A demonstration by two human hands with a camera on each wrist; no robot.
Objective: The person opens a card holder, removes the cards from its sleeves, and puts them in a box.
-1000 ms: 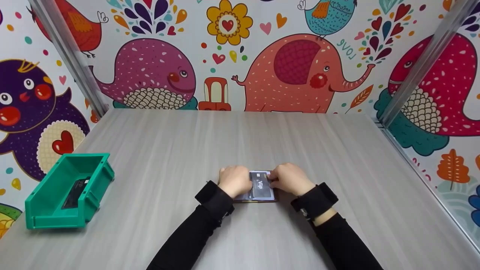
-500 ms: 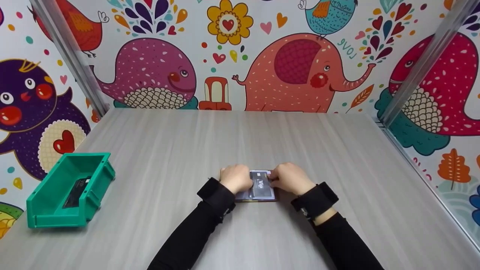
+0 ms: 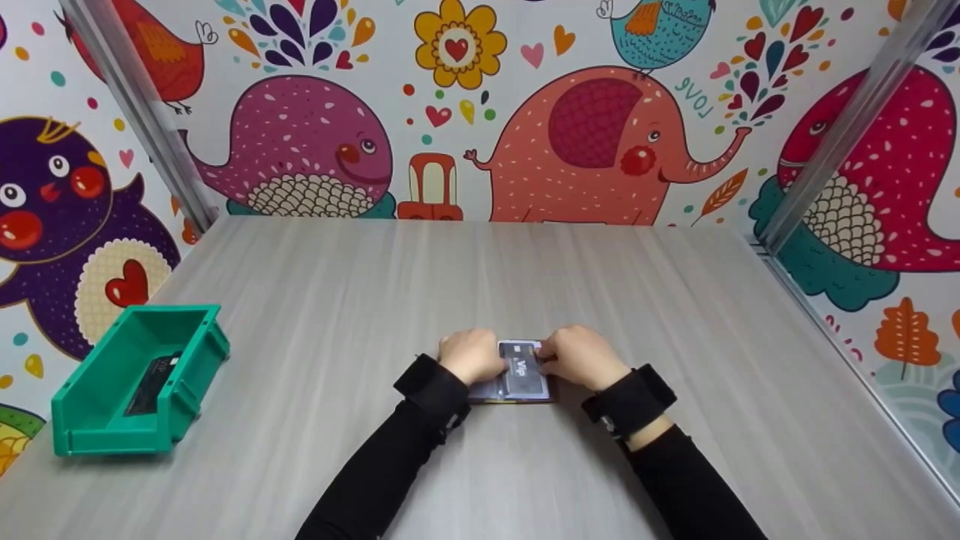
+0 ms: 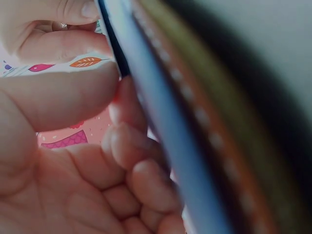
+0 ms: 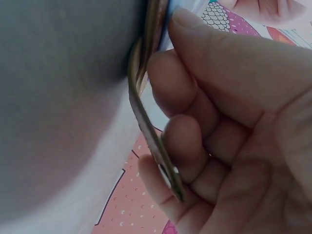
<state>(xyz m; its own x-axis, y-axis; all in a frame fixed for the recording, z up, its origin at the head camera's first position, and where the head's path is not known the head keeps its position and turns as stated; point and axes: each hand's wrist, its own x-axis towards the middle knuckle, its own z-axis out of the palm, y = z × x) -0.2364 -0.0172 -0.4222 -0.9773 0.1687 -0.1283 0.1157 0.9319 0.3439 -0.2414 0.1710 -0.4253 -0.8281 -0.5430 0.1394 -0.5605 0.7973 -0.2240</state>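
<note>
In the head view a small card holder (image 3: 487,392) lies open on the table, with clear sleeves and a dark card (image 3: 523,367) lettered "Vip" over its right part. My left hand (image 3: 471,357) pinches the card's left edge between thumb and curled fingers. At the holder's right edge, my right hand (image 3: 585,358) pinches with thumb and index finger. The left wrist view shows the holder's stitched brown cover (image 4: 209,122) blurred and close. A bent cover flap (image 5: 148,124) runs beside the curled fingers in the right wrist view. How far the card sits inside a sleeve cannot be told.
A green plastic bin (image 3: 112,442) stands on the table at the left, with another dark card (image 3: 152,386) in it. The wood-grain table (image 3: 480,277) meets printed cartoon walls at the back and sides. Metal posts (image 3: 832,135) rise at the back corners.
The left hand has shifted very slightly at the card. The right hand and the card holder stay where they were.
</note>
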